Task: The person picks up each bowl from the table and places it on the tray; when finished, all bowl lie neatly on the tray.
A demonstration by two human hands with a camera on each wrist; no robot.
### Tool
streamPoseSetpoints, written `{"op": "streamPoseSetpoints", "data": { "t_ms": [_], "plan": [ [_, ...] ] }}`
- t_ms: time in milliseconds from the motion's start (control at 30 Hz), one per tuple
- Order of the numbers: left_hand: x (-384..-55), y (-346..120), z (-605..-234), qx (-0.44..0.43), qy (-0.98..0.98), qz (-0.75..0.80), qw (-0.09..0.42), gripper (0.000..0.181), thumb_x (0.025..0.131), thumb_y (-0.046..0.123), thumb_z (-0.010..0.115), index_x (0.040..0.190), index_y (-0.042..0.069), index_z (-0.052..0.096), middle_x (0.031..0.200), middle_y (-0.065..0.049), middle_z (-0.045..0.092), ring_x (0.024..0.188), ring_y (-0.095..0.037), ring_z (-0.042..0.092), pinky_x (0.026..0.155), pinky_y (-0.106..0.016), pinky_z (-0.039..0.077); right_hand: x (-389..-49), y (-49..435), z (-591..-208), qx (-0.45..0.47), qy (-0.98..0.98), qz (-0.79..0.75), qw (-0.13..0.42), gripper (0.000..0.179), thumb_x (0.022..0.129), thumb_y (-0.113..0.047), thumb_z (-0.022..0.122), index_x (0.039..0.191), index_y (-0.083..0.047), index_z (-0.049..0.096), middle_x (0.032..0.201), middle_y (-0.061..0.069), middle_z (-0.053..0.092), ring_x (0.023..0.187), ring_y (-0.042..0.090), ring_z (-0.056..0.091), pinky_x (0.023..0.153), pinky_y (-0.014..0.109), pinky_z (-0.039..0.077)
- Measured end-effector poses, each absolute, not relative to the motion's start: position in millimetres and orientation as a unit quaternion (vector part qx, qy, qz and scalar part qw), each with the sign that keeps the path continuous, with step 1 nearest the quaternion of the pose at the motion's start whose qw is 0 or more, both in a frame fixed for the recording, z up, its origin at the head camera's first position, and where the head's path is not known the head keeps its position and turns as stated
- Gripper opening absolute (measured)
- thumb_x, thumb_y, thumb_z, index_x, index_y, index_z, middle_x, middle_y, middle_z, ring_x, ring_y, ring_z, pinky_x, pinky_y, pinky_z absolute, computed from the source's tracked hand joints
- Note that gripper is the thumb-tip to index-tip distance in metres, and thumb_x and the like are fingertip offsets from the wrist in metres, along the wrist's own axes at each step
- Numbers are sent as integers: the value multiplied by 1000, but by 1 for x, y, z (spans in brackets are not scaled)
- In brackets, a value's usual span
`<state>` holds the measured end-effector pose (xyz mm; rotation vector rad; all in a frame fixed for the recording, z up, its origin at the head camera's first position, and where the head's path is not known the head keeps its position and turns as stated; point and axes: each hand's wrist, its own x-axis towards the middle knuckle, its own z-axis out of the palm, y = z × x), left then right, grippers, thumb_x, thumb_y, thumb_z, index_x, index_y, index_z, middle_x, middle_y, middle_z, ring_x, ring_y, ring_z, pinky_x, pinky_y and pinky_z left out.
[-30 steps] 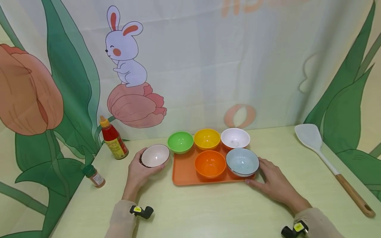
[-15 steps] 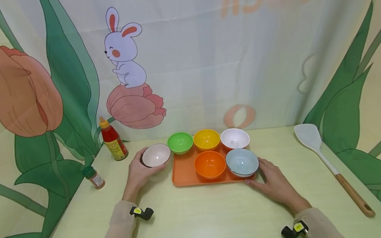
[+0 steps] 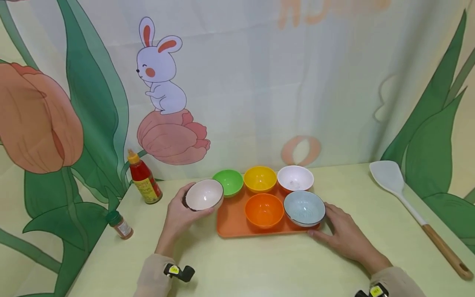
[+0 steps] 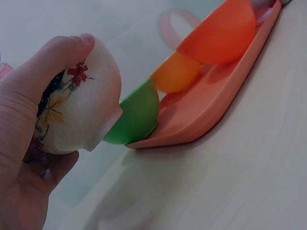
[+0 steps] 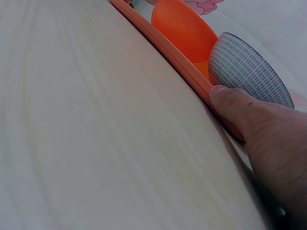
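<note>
My left hand [image 3: 179, 216] holds a white bowl [image 3: 205, 194] tilted over the left end of the orange tray [image 3: 231, 225]. In the left wrist view, red and yellow flowers decorate this bowl's outer wall, and its foot hangs above the table. Thumb along the front rim, my right hand [image 3: 346, 235] grips the tray's right front corner; its other fingers are partly hidden. Beside it on the tray stands a pale blue bowl [image 3: 304, 208], dash-patterned outside. An orange bowl [image 3: 264, 210] sits left of that one. Green [image 3: 228, 182], yellow [image 3: 259, 179] and white bowls [image 3: 295, 178] line the back.
A red sauce bottle [image 3: 145, 179] with a yellow cap stands at the back left, and a small green-capped spice jar [image 3: 120, 225] is nearer the front. On the far right lies a white spatula [image 3: 402, 196] with a wooden handle. A printed curtain [image 3: 241, 82] hangs behind the table.
My left hand has carried the white flowered bowl rightward and up, so it now overlaps the green bowl in the head view. My right hand stays at the tray corner. The head view has shifted slightly.
</note>
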<state>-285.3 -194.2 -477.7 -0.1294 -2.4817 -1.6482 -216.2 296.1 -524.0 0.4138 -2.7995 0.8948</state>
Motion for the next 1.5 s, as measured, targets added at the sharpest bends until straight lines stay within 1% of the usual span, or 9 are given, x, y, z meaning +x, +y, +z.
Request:
{"op": "streamPoseSetpoints", "data": {
  "t_ms": [167,300,433,633,900,1100,1333,1500],
  "plan": [
    [-278,-185,-480,-66,-832,-547,68,107,70,27,109,160,16,53,157,-9,61,143,-34,59,119,-54,54,-216,296,-526,144,-939,300,91,103,95,-63,83,164,5,46,163,28,53,151,52,47,123,78,35],
    [-276,-175,-483,-82,-835,-541,60,106,69,29,110,159,17,54,156,-9,62,141,-34,61,117,-55,56,-216,296,-525,144,-938,302,94,102,95,-63,83,164,3,47,163,26,54,151,51,47,122,78,36],
    [-275,-167,-487,-91,-837,-537,50,107,68,33,110,158,19,54,154,-6,63,140,-32,62,116,-54,57,-216,296,-524,142,-938,301,92,102,95,-63,83,164,2,47,163,26,54,151,51,48,122,78,36],
    [-274,-159,-493,-102,-840,-532,43,110,67,34,110,159,18,53,153,-5,64,139,-29,62,117,-54,56,-215,297,-525,140,-938,304,91,102,95,-63,83,164,2,47,164,26,53,151,51,47,123,78,35],
    [-272,-153,-500,-101,-843,-527,39,111,67,36,110,160,19,53,152,-5,63,137,-29,62,116,-54,57,-217,296,-525,141,-935,313,88,102,94,-61,85,164,3,47,163,28,53,150,53,47,121,80,35],
    [-271,-151,-502,-100,-837,-538,34,110,68,36,110,161,19,53,156,-5,61,140,-29,60,119,-55,55,-219,298,-523,130,-937,316,73,106,93,-65,84,165,3,46,165,28,51,152,53,45,123,80,34],
    [-271,-152,-504,-102,-832,-545,28,111,69,33,109,163,18,51,158,-6,59,144,-30,57,122,-56,51,-219,298,-522,134,-936,317,71,106,93,-64,85,165,4,46,165,30,51,152,54,44,122,81,32],
    [-270,-152,-506,-101,-828,-552,17,111,71,31,108,164,17,50,160,-6,58,146,-31,55,124,-57,49,-218,298,-522,132,-936,319,66,107,93,-65,84,166,2,45,166,28,50,153,54,44,123,82,32]
  ]
}}
